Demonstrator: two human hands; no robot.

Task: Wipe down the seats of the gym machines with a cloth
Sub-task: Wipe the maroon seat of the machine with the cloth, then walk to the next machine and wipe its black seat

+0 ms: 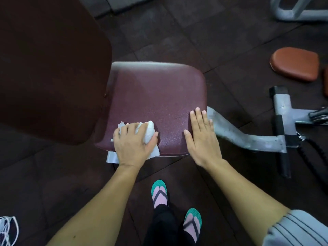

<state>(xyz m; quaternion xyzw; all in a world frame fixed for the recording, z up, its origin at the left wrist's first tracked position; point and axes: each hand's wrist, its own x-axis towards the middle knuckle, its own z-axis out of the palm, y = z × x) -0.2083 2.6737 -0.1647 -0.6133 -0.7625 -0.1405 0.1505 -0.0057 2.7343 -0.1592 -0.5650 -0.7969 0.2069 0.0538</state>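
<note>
- While the dark backrest pad (49, 68) fills the left, aim strokes into the seam where it meets the maroon seat (156, 93). That strip looks easy to miss.
- Left grip (132, 142), a bare hand, holds the white cloth (149, 129) bunched under fingers and thumb and presses it on the seat's near-left corner.
- Judgement: mid-wipe, with most of the seat left to cover. There is a pale sheen at the far edge; cannot tell if it is dust or glare.
- Do it well: spread the wad flatter, use even pressure, run overlapping passes left to right, and carry over the near rim.
- Right grip (202, 137) lies flat with fingers straight, holding nothing, on the seat's near-right edge, just beside the grey frame tube (248, 139). It is fine as a brace; lift it when the cloth arrives.
- The orange pad (295, 63), far right and well apart, is likely the next one.
</note>
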